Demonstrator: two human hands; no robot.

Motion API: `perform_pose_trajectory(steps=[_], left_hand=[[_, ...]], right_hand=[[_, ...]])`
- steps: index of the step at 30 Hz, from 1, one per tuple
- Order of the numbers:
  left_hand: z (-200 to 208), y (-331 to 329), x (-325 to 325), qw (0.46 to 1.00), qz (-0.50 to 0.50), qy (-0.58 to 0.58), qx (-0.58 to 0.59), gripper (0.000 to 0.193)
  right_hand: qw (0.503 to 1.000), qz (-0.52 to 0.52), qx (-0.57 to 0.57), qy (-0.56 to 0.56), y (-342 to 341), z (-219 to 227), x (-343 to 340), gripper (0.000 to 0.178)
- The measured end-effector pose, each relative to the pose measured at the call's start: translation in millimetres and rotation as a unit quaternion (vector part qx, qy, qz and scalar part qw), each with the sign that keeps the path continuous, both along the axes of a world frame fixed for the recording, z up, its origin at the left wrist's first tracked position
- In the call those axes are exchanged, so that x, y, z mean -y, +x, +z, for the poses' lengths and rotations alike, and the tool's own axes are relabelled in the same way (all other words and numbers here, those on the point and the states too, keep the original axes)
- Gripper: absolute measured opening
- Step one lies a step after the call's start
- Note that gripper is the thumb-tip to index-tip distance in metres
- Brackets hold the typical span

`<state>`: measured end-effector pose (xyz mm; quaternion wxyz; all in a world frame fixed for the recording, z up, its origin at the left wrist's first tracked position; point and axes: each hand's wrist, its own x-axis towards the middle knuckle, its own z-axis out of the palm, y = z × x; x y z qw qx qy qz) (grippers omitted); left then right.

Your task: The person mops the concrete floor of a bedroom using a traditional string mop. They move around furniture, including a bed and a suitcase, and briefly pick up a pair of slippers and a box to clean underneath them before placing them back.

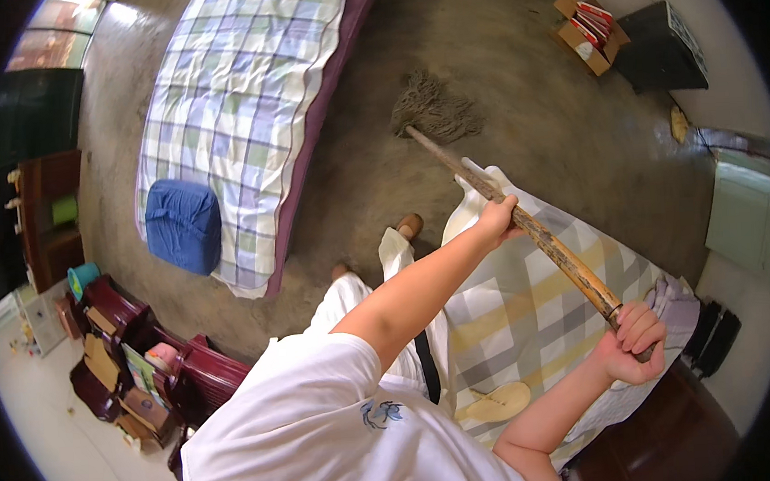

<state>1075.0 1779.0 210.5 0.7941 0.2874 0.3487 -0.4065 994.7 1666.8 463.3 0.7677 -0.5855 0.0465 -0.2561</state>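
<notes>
A mop with a long, worn wooden handle [565,262] slants across the view from lower right to upper middle. Its grey string head [434,107] lies spread on the concrete floor between two beds. Partway down the handle, my left hand [497,219] is closed around the wood. My right hand [636,345] grips the handle's top end, with the fingers wrapped over it. Below the handle is a bed with a yellow, grey and white checked cover [513,321], and a pale yellow oval object [498,403] lies on it.
At the left, a bed with a plaid sheet [244,99] carries a blue square cushion [183,226]. An open carton [591,36] and a black cabinet [662,47] stand by the far right wall. A dark red wooden bench [204,375] with boxes is at the lower left.
</notes>
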Motion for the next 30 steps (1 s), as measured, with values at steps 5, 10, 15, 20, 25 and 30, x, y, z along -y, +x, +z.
perform_pose_trajectory(steps=[5, 10, 15, 20, 25, 30], left_hand=[[6, -41, -74, 0.993, 0.111, -0.017, -0.034, 0.030], [16, -112, -155, 0.969, 0.231, -0.030, -0.078, 0.028], [-35, -209, -236, 0.938, 0.316, 0.000, -0.146, 0.031], [-58, -332, -305, 0.898, 0.375, 0.090, -0.209, 0.035], [-59, -434, -398, 0.890, 0.334, 0.177, -0.255, 0.048], [-63, -472, -473, 0.902, 0.288, 0.221, -0.235, 0.040]], right_hand=[[0.986, 0.161, -0.022, 0.034, 16, 9, -44, 0.030], [0.966, 0.233, -0.099, 0.053, 4, 13, -123, 0.029], [0.942, 0.251, -0.200, 0.100, -37, -25, -213, 0.030], [0.930, 0.268, -0.234, 0.089, -133, -74, -280, 0.028], [0.915, 0.253, -0.308, 0.056, -252, -93, -336, 0.025], [0.881, 0.346, -0.322, 0.031, -307, -84, -380, 0.023]])
